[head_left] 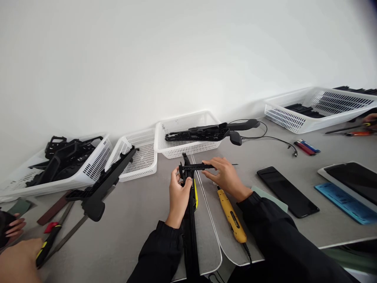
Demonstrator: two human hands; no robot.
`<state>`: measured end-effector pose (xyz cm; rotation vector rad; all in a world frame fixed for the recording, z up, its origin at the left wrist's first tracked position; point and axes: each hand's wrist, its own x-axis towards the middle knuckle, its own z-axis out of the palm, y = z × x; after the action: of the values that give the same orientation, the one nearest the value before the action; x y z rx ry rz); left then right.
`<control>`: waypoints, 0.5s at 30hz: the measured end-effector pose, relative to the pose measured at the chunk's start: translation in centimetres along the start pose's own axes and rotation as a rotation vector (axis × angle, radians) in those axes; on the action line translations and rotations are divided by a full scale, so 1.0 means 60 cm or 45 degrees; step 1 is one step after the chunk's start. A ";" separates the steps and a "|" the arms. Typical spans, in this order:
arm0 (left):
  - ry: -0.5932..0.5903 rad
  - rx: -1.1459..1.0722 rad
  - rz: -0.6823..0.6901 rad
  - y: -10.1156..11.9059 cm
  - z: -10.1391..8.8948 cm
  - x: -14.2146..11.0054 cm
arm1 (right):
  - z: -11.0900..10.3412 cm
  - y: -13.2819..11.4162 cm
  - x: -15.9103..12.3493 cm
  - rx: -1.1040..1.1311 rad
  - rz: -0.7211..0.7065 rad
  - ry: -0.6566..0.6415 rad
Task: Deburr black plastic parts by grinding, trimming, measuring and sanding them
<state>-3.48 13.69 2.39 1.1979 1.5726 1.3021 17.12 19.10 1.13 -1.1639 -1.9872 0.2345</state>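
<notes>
Head view: One long black part [191, 239], ridged, plastic-looking, over the smooth grey surface [132, 228]; left hand [178, 198] curled around its far end. One slim dark caliper [193, 167], straight-beamed, laid across that end; right hand [225, 177] pinching its beam. One yellow corded tool [231, 216], rounded, nearby. One white perforated basket [191, 151], beyond.

1. Single head cam, worn by the person; faces fwd & down.
2. Near: L hand [179, 196] & R hand [226, 179], approx. mid-view, close to cam; sleeves [160, 251] at near edge.
3. Far: bins [188, 151], then wall [188, 51] behind.
4. Wide view; table [132, 228] spans L to R, far edge climbing to R.
</notes>
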 end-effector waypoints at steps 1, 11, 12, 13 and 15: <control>0.007 0.003 0.000 0.000 0.000 0.000 | 0.000 -0.001 0.000 0.004 0.001 0.003; 0.002 -0.045 0.046 -0.009 0.002 0.002 | 0.001 0.000 -0.001 -0.009 -0.009 -0.008; 0.002 -0.053 0.043 -0.010 0.002 0.002 | 0.000 0.000 -0.001 -0.012 -0.010 -0.013; 0.004 -0.057 0.039 -0.010 0.001 0.002 | -0.001 -0.001 -0.001 -0.015 -0.011 -0.018; 0.006 -0.055 0.034 -0.009 0.001 0.002 | -0.001 0.000 -0.001 -0.025 -0.008 -0.022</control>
<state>-3.57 13.78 1.83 1.1932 1.5296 1.3501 17.16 19.02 1.16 -1.1717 -2.0124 0.2228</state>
